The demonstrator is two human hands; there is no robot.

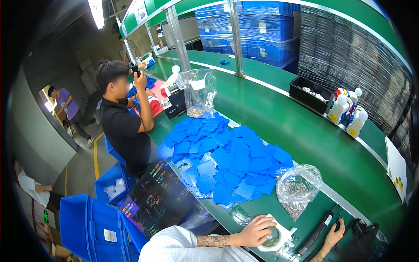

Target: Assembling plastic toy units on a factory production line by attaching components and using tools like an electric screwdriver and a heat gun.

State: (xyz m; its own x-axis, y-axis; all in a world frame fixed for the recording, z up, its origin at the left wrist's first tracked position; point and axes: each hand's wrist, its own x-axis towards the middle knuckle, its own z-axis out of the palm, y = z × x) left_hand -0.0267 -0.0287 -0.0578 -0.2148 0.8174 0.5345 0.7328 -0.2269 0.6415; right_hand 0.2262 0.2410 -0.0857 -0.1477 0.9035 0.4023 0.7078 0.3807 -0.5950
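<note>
1. White ring-shaped part (284, 234): on the surface (264, 206), just nearside of the clear bag (310, 177); held by left grip (259, 231) at its rim; could skid if pressed unevenly.
2. Right grip (334, 236): nearside and right of the bag, beside dark tool (316, 232); cannot tell whether holding its cable (339, 212); possible snag.
3. Metal bits (293, 194) inside the bag: could spill if bumped.

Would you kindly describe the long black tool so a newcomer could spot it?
On the green table, find the blue pile, then the nearer clear bag. Below it, left of the person's right hand, lies the tool: long, slim and black, unlike the white piece beside it.
</note>
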